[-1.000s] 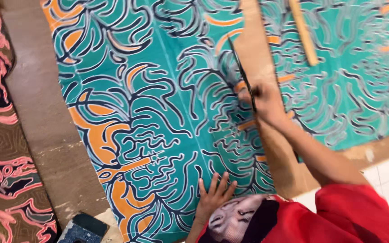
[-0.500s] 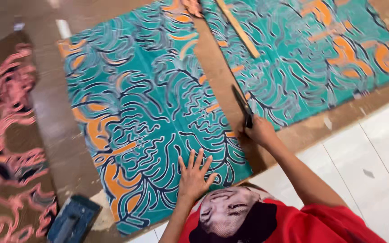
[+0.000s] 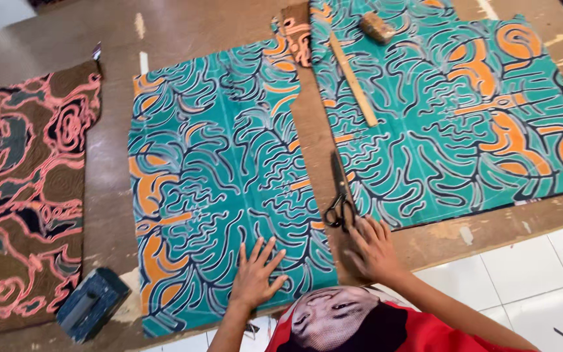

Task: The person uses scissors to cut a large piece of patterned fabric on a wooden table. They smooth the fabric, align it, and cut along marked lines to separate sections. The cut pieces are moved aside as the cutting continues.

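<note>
Nearby, scissors [image 3: 341,195] beside flat right hand [image 3: 371,249], left hand [image 3: 255,277] spread on teal cloth [image 3: 216,176], ruler [image 3: 353,79] beyond.

Teal cloth panel [image 3: 223,176], orange and dark swirl print, lies flat on the brown board, long side running away from the person, lower edge near the board's front edge. Black scissors [image 3: 340,195] lie closed on the board just right of it, handles toward the person.

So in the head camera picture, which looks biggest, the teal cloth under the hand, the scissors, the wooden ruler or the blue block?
1. Teal cloth, by far.
2. Wooden ruler.
3. Scissors, nearly the ruler's length, so unsure.
4. Blue block, shortest though chunkier and nearer the camera.
</note>
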